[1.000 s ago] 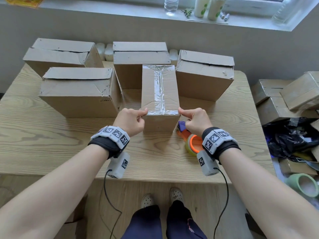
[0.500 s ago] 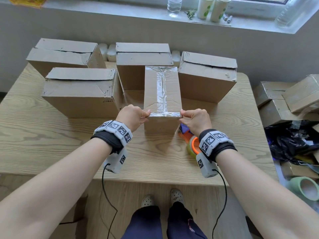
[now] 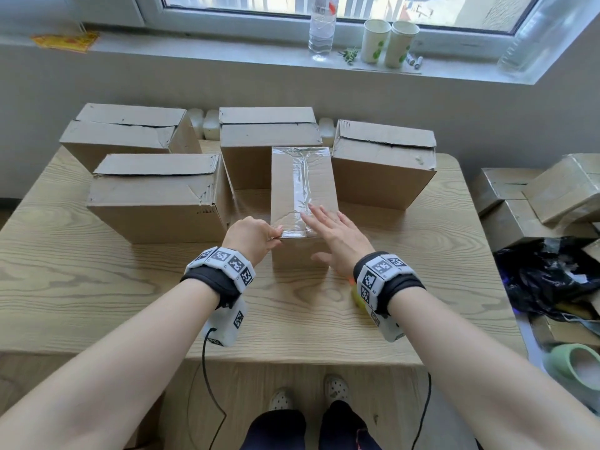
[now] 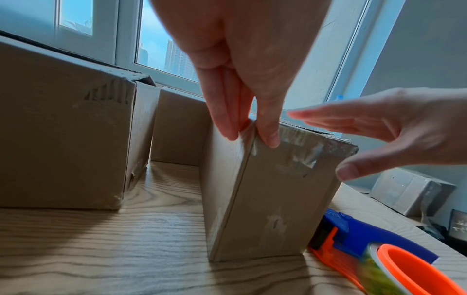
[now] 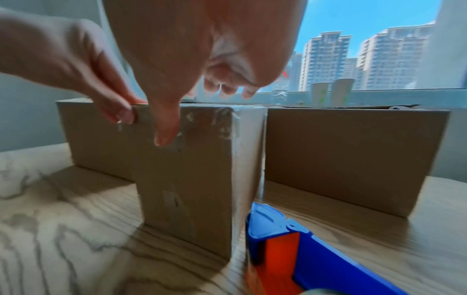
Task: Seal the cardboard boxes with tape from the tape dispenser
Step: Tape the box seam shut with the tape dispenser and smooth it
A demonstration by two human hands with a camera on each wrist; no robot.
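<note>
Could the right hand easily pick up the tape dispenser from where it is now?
Probably yes. The tape dispenser lies on the table just under the right hand, which is open and holds nothing, and nothing covers it.

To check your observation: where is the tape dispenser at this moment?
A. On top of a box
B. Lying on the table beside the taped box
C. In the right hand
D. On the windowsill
B: the tape dispenser lies on the table beside the taped box, in neither hand.
</note>
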